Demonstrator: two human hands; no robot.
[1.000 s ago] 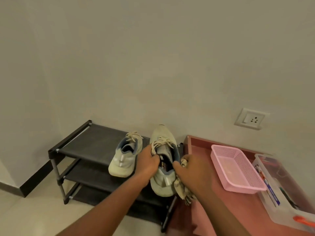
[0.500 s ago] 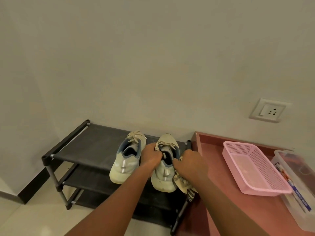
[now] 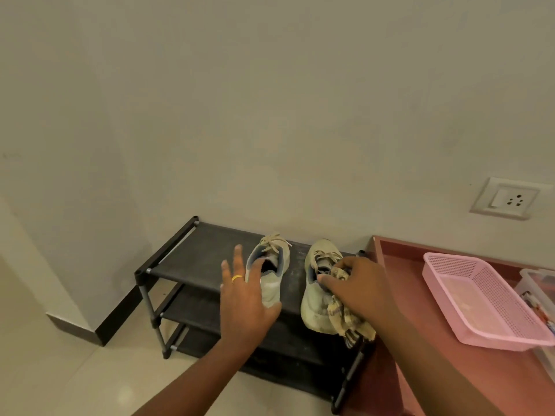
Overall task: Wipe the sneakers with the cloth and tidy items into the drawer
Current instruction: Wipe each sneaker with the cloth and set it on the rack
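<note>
Two pale sneakers stand side by side on the top shelf of a black shoe rack [image 3: 207, 250]. My left hand [image 3: 244, 298], fingers spread and straight, hovers over the heel of the left sneaker [image 3: 271, 265]; whether it touches is unclear. My right hand [image 3: 353, 285] grips a crumpled checked cloth [image 3: 345, 318] against the right side of the right sneaker [image 3: 316, 304]. The cloth's end hangs down past the rack's edge.
A reddish-brown cabinet top [image 3: 444, 373] with a raised rim adjoins the rack on the right. It carries a pink plastic basket [image 3: 486, 301] and a clear box [image 3: 540, 292] with pens. A wall socket [image 3: 507, 199] sits above. Pale floor tiles [image 3: 75, 379] lie to the left.
The right sneaker, held up in both hands a second ago, now stands on the rack. My left hand let go of it and moved left, opening over the other sneaker.
</note>
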